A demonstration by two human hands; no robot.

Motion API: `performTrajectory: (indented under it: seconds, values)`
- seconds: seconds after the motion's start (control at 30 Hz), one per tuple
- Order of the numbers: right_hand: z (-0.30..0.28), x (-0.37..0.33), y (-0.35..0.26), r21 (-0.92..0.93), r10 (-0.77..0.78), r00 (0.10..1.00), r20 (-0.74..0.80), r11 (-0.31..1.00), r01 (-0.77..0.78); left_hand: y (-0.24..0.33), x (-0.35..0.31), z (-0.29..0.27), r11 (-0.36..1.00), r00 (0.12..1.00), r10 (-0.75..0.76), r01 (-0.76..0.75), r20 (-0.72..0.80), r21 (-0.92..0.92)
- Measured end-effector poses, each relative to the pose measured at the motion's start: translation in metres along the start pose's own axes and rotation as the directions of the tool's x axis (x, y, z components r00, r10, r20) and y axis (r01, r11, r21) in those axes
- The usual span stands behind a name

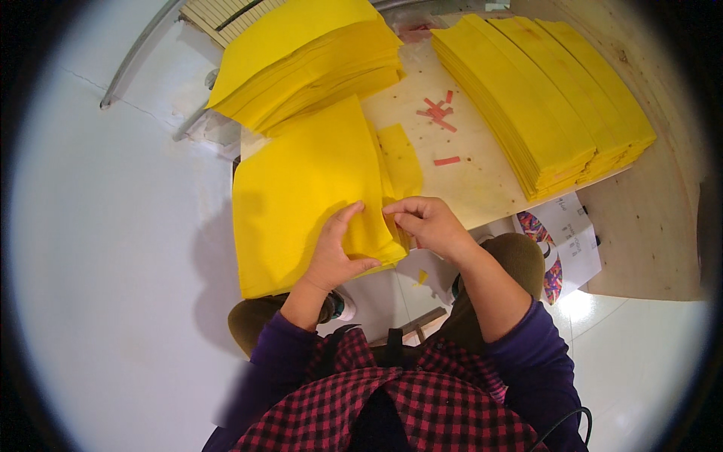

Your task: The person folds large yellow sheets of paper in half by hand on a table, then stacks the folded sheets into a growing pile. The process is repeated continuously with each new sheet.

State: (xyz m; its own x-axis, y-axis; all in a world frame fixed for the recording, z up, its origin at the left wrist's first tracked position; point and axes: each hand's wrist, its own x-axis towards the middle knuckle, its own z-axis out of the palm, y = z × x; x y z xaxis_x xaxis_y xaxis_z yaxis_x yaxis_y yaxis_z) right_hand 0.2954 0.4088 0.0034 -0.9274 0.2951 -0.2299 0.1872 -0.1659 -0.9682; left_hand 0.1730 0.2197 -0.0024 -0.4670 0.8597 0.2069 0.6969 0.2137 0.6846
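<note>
A stack of yellow, felt-like fabric sheets (294, 196) lies in front of me at the table's near left. My left hand (331, 248) rests on its right part, thumb and fingers spread apart, with nothing held between them. At the stack's right edge, my right hand (431, 226) is closed in a pinch, index finger and thumb meeting at the rim of a yellow sheet. The edge there stands slightly lifted and curved. Whether anything else sits between those fingertips is hidden.
A thick yellow stack (309, 60) stands behind, at the far left. Several folded yellow piles (527, 98) lie along the right side. Small red strips (438, 113) are scattered on the wooden tabletop (482, 181). A printed white sheet (576, 248) is below the table's right edge.
</note>
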Motion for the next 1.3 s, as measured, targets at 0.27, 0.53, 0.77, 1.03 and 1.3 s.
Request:
performTrajectory:
  seconds: [0.27, 0.53, 0.77, 1.03, 1.3]
  values:
    - [0.013, 0.009, 0.007, -0.071, -0.117, 0.993, -0.033, 0.991, 0.115, -0.002, -0.001, 0.003, 0.999, 0.999, 0.032, -0.031, -0.028, 0.022]
    - [0.018, 0.018, 0.013, -0.252, -0.182, 0.979, -0.090, 0.955, 0.155, -0.006, 0.001, 0.000, 0.999, 0.998, 0.054, -0.054, -0.018, -0.002]
    - [0.010, 0.007, 0.005, -0.576, -0.299, 0.944, -0.138, 0.800, 0.168, -0.005, -0.001, -0.001, 0.995, 0.996, -0.043, 0.036, -0.072, -0.093]
    - [0.015, 0.006, 0.000, -0.737, -0.355, 0.925, -0.133, 0.660, 0.147, -0.007, -0.004, -0.004, 0.972, 0.985, -0.137, 0.113, -0.102, -0.208]
    - [-0.009, 0.000, 0.006, -0.596, -0.405, 0.884, -0.233, 0.778, 0.199, -0.012, -0.004, -0.002, 0.946, 0.978, -0.190, 0.158, -0.090, -0.283]
